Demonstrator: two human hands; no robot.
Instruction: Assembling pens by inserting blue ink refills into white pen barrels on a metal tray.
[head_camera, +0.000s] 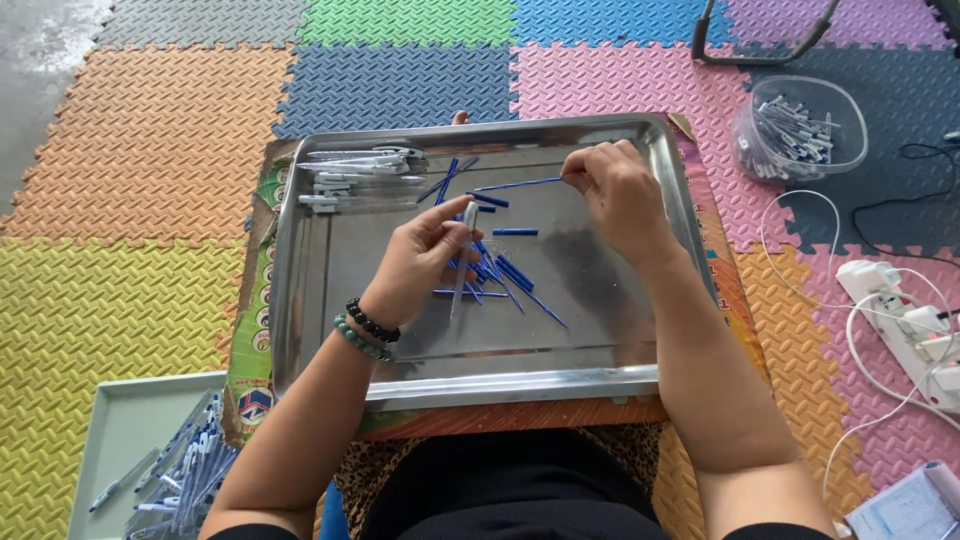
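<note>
A steel tray (300, 290) rests on my lap, over a printed board. My left hand (420, 262) holds a clear pen barrel (462, 262) upright over the tray's middle. My right hand (618, 190) pinches a thin blue refill (520, 184) by its right end, above the tray's far side. Several loose blue refills and caps (500, 272) lie scattered in the middle of the tray. A row of assembled clear pens (355, 178) lies in the tray's far left corner. Bead bracelets circle my left wrist.
A clear plastic bowl (800, 128) of pen parts stands at the far right on the coloured foam floor mats. A white power strip with cables (915, 325) lies to the right. A pale tray (125, 440) with more pens sits at the lower left.
</note>
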